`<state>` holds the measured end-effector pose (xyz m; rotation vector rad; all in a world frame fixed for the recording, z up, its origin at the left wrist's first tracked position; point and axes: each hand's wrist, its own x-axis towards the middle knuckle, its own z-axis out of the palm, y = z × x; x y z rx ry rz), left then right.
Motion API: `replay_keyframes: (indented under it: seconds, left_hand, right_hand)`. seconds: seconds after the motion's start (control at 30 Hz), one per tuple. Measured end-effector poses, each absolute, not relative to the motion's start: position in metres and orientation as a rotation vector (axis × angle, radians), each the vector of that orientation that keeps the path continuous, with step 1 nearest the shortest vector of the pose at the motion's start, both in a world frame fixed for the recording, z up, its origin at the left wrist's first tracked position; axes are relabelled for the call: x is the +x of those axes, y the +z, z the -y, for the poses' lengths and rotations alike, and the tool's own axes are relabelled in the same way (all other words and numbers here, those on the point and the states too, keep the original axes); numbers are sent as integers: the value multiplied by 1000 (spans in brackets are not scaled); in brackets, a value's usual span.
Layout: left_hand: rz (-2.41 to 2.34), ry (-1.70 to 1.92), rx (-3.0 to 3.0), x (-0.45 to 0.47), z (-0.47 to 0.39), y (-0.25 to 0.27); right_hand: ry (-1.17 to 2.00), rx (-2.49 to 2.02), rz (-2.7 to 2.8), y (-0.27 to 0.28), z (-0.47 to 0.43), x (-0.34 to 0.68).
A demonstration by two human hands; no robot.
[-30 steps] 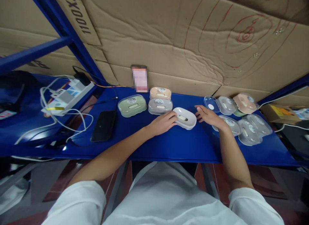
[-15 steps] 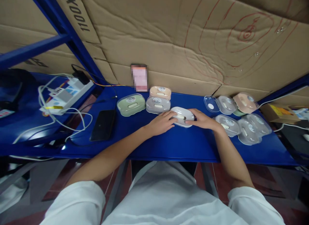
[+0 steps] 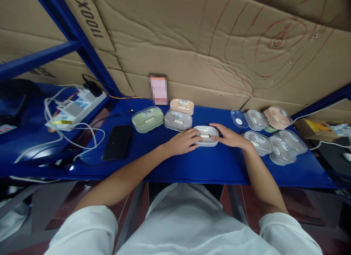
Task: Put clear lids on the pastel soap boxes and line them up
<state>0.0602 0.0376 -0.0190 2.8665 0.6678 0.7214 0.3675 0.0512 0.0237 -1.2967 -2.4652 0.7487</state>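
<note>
A pale grey-white oval plastic box (image 3: 206, 142) lies on the blue tabletop in front of me, with a small light oblong piece in its middle. My left hand (image 3: 183, 141) grips its left end, fingertips over the rim. My right hand (image 3: 229, 135) holds the right end, with thumb and fingers on either side of the corner. My fingers hide both ends of the box. Close behind on the left are a grey box (image 3: 178, 121) with a clear lid and round sticker, a peach box (image 3: 181, 106) and a green box (image 3: 148, 120).
Several lidded grey boxes (image 3: 257, 143) and a peach box (image 3: 277, 117) sit at the right. Beside them lies a clear lid (image 3: 239, 118) with a white sticker. A black phone (image 3: 116, 142) and a power strip (image 3: 75, 110) are at the left. Cardboard (image 3: 175, 43) walls the back.
The box between my hands sits slightly nearer to me and more level than before. Both hands keep hold of it. The view has shifted a little; other boxes stay in place.
</note>
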Motion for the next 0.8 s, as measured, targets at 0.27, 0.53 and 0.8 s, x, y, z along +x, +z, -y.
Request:
replay_keyframes:
  seconds: [0.27, 0.53, 0.8]
  left_hand:
    - [-684, 747, 2841, 60, -34, -19]
    - [-689, 645, 2936, 57, -31, -7]
    - [-839, 532, 3003, 49, -25, 9]
  right_hand:
    - [754, -1293, 2538, 23, -54, 372]
    - [641, -1283, 2559, 22, -56, 364]
    - [158, -1712, 2461, 9, -64, 380]
